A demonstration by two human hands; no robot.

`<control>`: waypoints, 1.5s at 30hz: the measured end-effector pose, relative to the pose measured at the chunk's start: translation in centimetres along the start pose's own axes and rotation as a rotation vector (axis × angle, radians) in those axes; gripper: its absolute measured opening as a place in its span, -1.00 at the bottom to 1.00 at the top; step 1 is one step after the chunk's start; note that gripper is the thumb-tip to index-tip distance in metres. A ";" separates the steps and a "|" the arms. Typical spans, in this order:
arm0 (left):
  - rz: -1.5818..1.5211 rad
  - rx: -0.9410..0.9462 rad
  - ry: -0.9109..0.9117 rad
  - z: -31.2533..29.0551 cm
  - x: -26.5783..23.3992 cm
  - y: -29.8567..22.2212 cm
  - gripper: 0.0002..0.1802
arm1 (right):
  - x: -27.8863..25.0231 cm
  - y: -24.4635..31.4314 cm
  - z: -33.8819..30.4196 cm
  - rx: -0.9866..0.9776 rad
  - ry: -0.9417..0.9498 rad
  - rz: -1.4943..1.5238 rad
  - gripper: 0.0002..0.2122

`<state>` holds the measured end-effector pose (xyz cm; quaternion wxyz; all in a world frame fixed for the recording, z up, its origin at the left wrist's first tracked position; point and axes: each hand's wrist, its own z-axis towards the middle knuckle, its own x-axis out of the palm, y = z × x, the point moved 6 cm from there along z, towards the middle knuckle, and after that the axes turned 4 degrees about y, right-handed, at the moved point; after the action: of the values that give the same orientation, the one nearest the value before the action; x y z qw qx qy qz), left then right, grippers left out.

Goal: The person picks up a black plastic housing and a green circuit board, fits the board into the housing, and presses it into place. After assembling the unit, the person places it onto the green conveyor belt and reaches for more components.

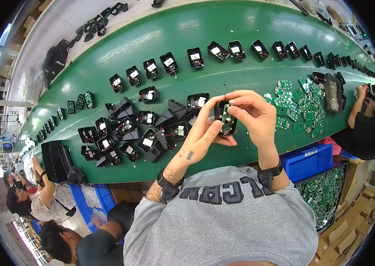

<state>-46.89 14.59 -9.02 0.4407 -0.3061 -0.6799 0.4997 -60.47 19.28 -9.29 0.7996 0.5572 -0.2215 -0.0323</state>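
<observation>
Over the near edge of the green work surface, both hands meet around a small black plastic housing (pixel 219 111). My left hand (pixel 201 133) wraps the housing from the left, its thumb along the near side. A narrow green circuit board (pixel 227 119) lies at the housing's opening, tilted upright. My right hand (pixel 257 116) pinches at the board's upper right edge with thumb and fingers. How deep the board sits inside is hidden by the fingers. Left of my hands is a cluster of similar black housings (pixel 148 142) with white blocks and red wires inside.
Loose green boards (pixel 305 104) lie in a heap to the right, beside a black tray of small parts (pixel 332 95). More housings (pixel 195 58) line the green surface (pixel 258 77) farther off. A blue bin (pixel 307 162) stands below the right edge. Co-workers (pixel 364 119) work at both sides.
</observation>
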 end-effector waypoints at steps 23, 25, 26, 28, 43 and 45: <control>0.003 0.016 -0.027 0.1 1.0 -0.4 -0.42 | 0.8 -1.6 -0.8 0.325 0.187 0.170 -0.60; -0.053 0.010 0.009 0.1 1.0 0.1 -0.44 | 0.9 -0.9 -0.8 0.259 0.222 0.167 -0.60; -0.051 0.013 0.011 0.2 1.1 0.1 -0.44 | 1.0 -0.7 -0.9 0.271 0.241 0.178 -0.59; -0.001 0.012 -0.025 0.4 1.3 0.2 -0.43 | 1.2 -0.6 -1.1 0.294 0.279 0.200 -0.59; 0.303 0.109 0.096 0.3 2.3 -1.3 -0.40 | 0.8 0.8 -2.0 0.293 0.163 0.156 -0.56; 0.378 0.186 0.139 0.4 2.4 -1.6 -0.41 | 0.9 0.3 -1.9 0.268 0.160 0.172 -0.56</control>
<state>-48.28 16.01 -6.86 0.4114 -0.4200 -0.5291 0.6119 -58.97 20.80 -9.27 0.7331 0.6387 -0.2063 0.1103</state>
